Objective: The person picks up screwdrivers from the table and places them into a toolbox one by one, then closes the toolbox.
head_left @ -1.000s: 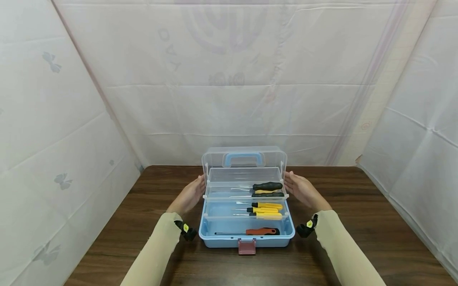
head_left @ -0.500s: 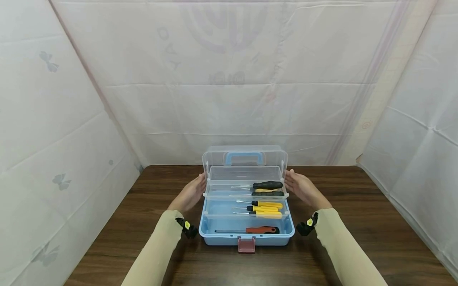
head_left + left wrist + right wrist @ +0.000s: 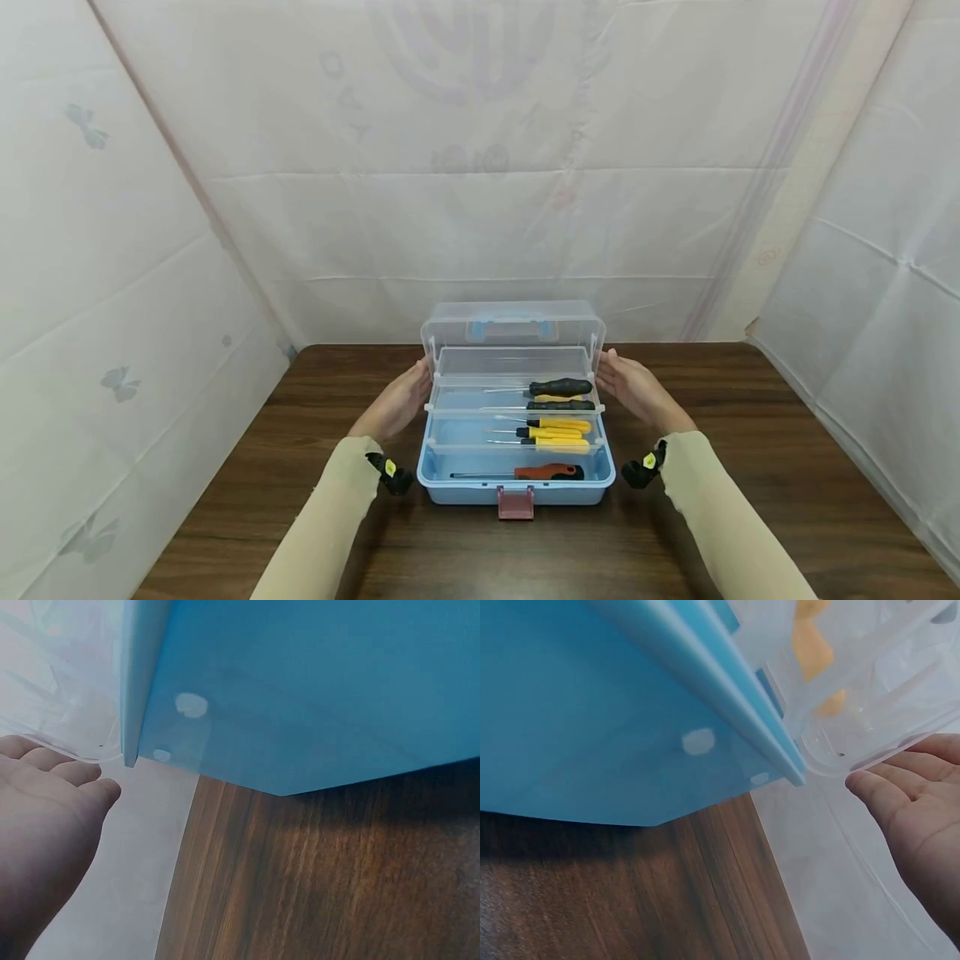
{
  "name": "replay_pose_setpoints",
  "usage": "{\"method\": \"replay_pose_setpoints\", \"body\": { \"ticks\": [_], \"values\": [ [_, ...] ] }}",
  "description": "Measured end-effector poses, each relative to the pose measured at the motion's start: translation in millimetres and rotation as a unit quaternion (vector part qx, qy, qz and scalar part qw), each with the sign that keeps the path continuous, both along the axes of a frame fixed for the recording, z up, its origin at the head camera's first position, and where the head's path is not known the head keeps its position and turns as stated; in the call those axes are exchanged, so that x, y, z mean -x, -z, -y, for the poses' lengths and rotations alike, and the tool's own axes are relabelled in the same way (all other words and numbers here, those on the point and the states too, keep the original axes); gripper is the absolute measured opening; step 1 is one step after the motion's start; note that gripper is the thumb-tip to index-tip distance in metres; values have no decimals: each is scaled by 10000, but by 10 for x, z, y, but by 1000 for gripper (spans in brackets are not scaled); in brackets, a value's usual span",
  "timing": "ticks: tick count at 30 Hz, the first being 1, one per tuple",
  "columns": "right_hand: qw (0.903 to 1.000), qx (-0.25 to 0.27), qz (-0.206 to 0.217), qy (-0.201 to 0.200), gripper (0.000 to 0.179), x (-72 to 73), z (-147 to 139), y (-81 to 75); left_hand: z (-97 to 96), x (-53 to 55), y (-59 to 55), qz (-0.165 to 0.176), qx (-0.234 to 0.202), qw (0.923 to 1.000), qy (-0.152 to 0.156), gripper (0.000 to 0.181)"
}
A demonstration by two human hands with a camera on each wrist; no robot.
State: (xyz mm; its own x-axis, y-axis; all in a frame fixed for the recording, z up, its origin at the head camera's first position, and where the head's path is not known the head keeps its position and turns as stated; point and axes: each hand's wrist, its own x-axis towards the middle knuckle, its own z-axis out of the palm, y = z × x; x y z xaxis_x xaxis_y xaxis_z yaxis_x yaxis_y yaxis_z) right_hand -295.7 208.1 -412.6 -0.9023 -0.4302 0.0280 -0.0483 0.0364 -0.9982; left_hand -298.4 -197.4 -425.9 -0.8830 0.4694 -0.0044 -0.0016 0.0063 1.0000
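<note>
A light blue toolbox point(image 3: 450, 495) with a clear lid point(image 3: 517, 312) stands open on the table in the head view. My left hand point(image 3: 393, 404) is at the lid's left side, its fingertips at the clear edge. On the opposite side my right hand point(image 3: 637, 393) touches the lid's lower edge with extended fingers. In the right wrist view the fingers point(image 3: 889, 780) lie along the clear rim. A red and black screwdriver point(image 3: 547, 472) lies in the bottom. Black-handled screwdrivers point(image 3: 561, 387) and yellow-handled screwdrivers point(image 3: 562, 424) lie in and below the clear trays point(image 3: 465, 400).
A dark wooden table point(image 3: 300, 467) carries the box. White sheeting point(image 3: 480, 217) rises behind it and at both sides. The pinkish latch point(image 3: 516, 503) hangs from the box's front. Below the lid's top edge is the blue handle point(image 3: 477, 331).
The lid has tipped slightly forward, and its blue handle now shows only as short ends. The hands keep their places beside it. The whole view has shifted a little.
</note>
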Motion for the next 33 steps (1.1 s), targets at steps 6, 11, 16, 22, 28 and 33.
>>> {"method": "replay_pose_setpoints", "body": {
  "ticks": [6, 11, 16, 22, 28, 33],
  "values": [
    [9999, 44, -118, -49, 76, -18, 10, 8, 31, -40, -44, 47, -7, 10000, 76, 59],
    [9999, 107, -83, -19, 74, -25, -13, 21, 40, -59, -51, -22, -137, 9997, 202, 58],
    [9999, 159, 22, 29, 70, -50, -26, 34, 46, -83, -28, 36, -160, 9996, 231, 61],
    [9999, 87, -83, 89, 73, -113, -18, 31, 40, -153, -10, 100, -148, 9998, 114, 63],
    [9998, -13, -78, 176, 72, -191, -22, 42, 37, -239, -1, 228, -218, 9995, 10, 64],
    [9998, -114, -11, 181, 78, -283, -39, 53, 37, -312, 15, 222, 16, 9997, -53, 66]
  ]
}}
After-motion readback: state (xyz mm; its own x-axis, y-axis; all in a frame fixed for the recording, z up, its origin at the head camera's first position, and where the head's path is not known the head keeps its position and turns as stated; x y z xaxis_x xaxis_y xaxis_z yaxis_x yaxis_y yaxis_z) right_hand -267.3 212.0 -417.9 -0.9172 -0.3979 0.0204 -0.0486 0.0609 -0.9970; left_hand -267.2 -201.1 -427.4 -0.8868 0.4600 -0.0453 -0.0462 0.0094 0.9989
